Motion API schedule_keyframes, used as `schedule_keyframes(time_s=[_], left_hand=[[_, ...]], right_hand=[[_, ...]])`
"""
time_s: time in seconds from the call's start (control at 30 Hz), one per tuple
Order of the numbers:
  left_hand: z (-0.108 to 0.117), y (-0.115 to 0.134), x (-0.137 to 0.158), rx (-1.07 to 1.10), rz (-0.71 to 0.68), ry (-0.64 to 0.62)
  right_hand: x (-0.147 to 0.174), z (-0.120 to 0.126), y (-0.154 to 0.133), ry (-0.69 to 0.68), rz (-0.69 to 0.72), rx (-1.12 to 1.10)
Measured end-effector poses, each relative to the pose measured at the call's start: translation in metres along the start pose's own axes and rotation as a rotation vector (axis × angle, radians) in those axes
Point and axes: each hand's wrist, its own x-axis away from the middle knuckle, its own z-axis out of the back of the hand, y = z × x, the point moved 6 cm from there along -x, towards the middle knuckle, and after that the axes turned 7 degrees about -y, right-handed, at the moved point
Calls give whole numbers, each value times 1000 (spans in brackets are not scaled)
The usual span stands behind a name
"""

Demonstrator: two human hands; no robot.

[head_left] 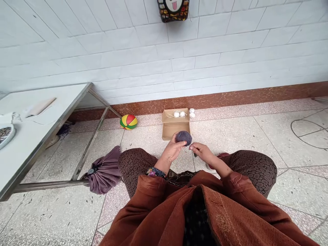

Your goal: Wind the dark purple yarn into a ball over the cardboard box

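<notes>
My left hand is wrapped around a dark purple-grey ball of yarn, holding it above the front of an open cardboard box. Close to the ball's right side, my right hand has its thumb and fingers pinched together; what lies between them is too small to make out. Two white yarn balls with loose strands rest in the box's opened lid. Beside the lid, on the floor to the right, are more small white balls.
A red, yellow and green ball lies by the wall. A metal-framed table stands at left, with a folded purple umbrella near its leg. A round wire stand is at far right. A patterned bag hangs on the wall.
</notes>
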Motion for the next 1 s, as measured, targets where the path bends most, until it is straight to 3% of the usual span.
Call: schedule_keyframes(time_s=[0.17, 0.33, 0.43, 0.53, 0.67, 0.8, 0.9, 1.0], left_hand=[[28, 3, -26, -283, -189, 199], [34, 13, -44, -724, -271, 174], [29, 16, -45, -875, -202, 40], [19, 12, -41, -738, -67, -178], [8, 11, -35, -221, 89, -333], [16, 28, -39, 73, 86, -305], [36, 48, -47, 87, 43, -215], [59, 71, -55, 77, -25, -116]], right_hand=[[-17, 16, -30, -90, 173, 220], [-41, 38, -40, -127, 182, 139], [-58, 59, -35, -87, 129, 84], [-78, 74, -23, -92, 86, 109], [-100, 67, 0, -220, 93, 98], [-106, 44, 34, -346, 24, 207], [-106, 32, 57, -407, -121, 339], [-114, 29, 53, -395, -84, 244]])
